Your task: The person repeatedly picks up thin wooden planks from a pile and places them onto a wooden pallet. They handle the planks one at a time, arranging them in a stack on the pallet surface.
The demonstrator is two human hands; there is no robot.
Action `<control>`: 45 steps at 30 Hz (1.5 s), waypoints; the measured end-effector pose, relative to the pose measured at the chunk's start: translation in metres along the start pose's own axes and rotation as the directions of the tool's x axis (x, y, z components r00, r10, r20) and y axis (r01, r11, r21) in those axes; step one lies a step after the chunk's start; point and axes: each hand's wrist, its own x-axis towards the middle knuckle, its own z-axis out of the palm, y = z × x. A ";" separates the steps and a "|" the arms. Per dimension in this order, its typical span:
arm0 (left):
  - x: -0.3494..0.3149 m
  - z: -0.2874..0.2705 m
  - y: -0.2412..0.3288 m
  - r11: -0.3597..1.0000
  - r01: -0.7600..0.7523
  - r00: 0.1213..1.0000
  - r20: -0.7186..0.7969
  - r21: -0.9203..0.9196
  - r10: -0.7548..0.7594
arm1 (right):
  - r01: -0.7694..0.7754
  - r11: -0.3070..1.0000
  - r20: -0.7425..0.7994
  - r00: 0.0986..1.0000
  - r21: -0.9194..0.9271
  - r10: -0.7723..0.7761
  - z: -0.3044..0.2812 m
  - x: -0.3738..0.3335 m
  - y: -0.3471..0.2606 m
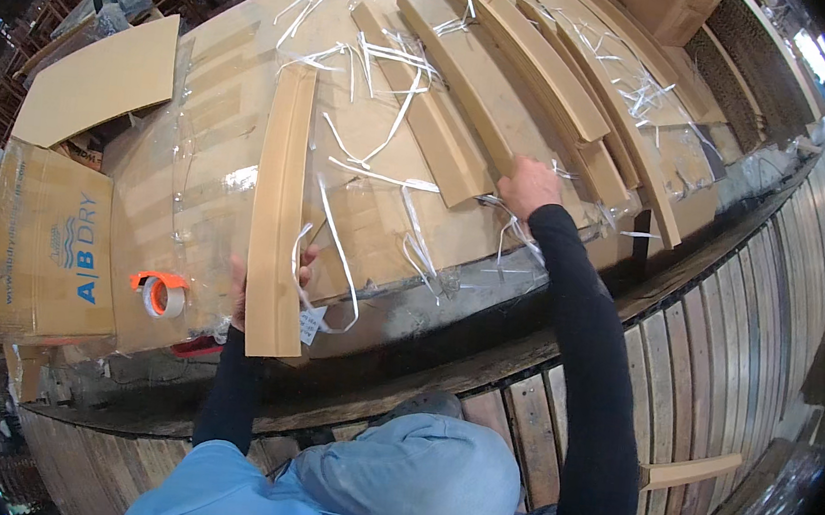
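My left hand [307,265] is wrapped round a long folded cardboard strip [282,204] from beneath; the strip hides most of the palm. White ties [333,249] and a small white tag [309,323] hang beside its lower right edge. Further right, my right hand [529,186] closes on the near end of another long cardboard strip [461,87] that slants away across the table. Just left of that one lies a wider folded strip [426,128], partly under loose white ties.
More cardboard strips [544,55] lie at the right. A tape roll on an orange dispenser [163,296] sits near a cardboard box [57,245] at the left. The table is covered in cardboard [215,126]. One strip [692,472] lies on the slatted wooden floor [690,387].
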 end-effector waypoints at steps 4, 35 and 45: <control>0.005 0.003 0.015 0.996 0.002 1.000 -0.009 0.086 -0.001 | -0.281 0.170 0.313 0.926 0.945 -0.210 -0.059 -0.069 -0.025; 0.098 0.146 -0.223 0.125 -0.647 0.721 0.657 0.752 -0.220 | 0.259 0.334 -0.348 0.906 0.906 0.241 -0.132 -0.272 -0.035; 0.290 0.065 -0.152 -0.651 0.488 0.847 -0.133 0.582 0.515 | 0.063 0.549 -0.419 0.719 0.833 0.554 -0.099 -0.360 0.034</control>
